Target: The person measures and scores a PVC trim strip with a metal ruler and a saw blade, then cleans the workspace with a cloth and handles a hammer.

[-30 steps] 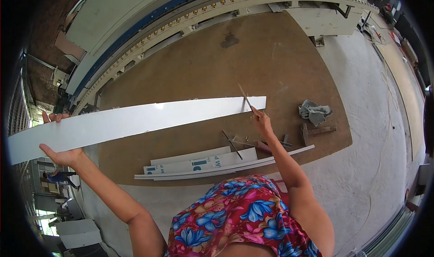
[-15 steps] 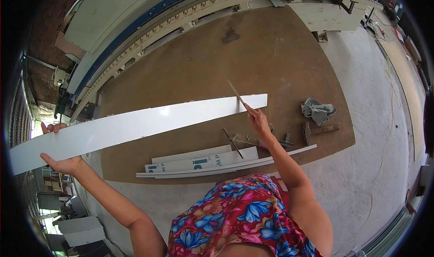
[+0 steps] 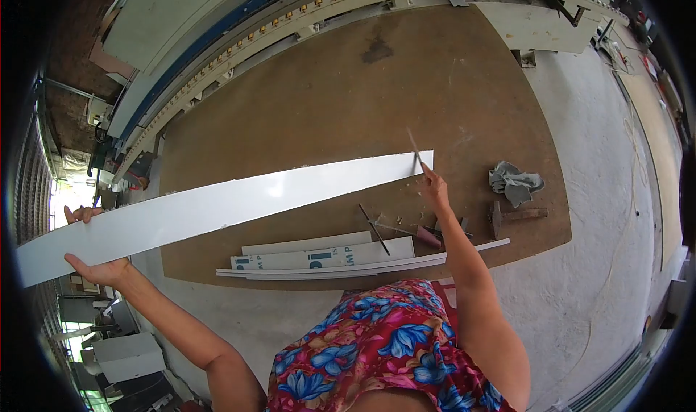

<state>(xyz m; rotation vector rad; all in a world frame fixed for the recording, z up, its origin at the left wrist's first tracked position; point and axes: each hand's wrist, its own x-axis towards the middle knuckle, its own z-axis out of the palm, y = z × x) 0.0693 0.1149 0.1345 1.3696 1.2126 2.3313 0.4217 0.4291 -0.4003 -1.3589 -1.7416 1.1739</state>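
A long white panel stretches from the left edge of the view to past the middle of the brown board. My left hand grips it near its left end, thumb on the lower edge and fingers at the upper edge. In my right hand is a thin, narrow tool, slightly blurred, which crosses the panel close to its right end. My right fingers are closed round the tool's near end. What kind of tool it is cannot be made out.
On the brown board lie a grey cloth, a hammer, a dark rod, a maroon cylinder, printed white pieces and long white strips. A large machine stands beyond.
My right hand and the thin tool have moved right along the panel, nearer its right end. The maroon cylinder shows more fully. My left hand still holds the panel.
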